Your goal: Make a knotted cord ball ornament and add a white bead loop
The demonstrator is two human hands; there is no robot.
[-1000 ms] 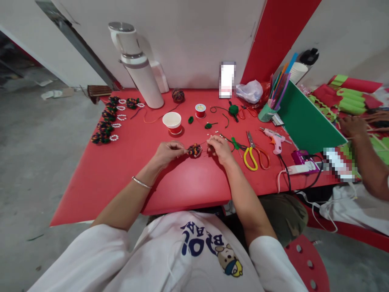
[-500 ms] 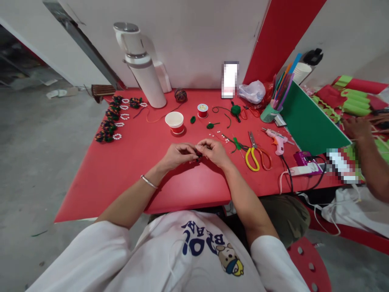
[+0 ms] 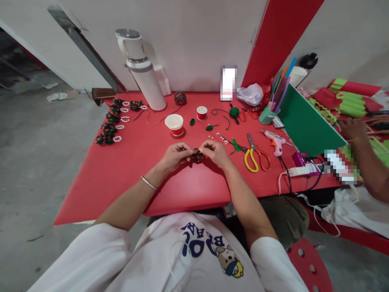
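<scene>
A small dark multicoloured yarn piece (image 3: 197,155) is pinched between my two hands above the red table (image 3: 136,170). My left hand (image 3: 176,156) grips its left side with thumb and forefinger. On the upper right side, my right hand (image 3: 214,153) pinches it with the fingertips; part of the piece is hidden behind the fingers. Beyond my hands stand a paper cup (image 3: 174,121) and a red thread spool (image 3: 202,113). Small white beads (image 3: 224,140) lie scattered to the right, near a green-handled tool (image 3: 236,144) and scissors (image 3: 251,148) with yellow and orange handles.
Several yarn pieces with white bead loops (image 3: 111,117) line the left. A white flask (image 3: 146,77) and a yarn ball (image 3: 180,98) stand behind. At right are a pink glue gun (image 3: 277,142), a pen cup (image 3: 269,114), a green divider (image 3: 316,121) and another person's hand (image 3: 354,129).
The yarn piece has turned and shows more of its multicoloured face between my fingers. My right hand has shifted slightly right. The view has tilted a little.
</scene>
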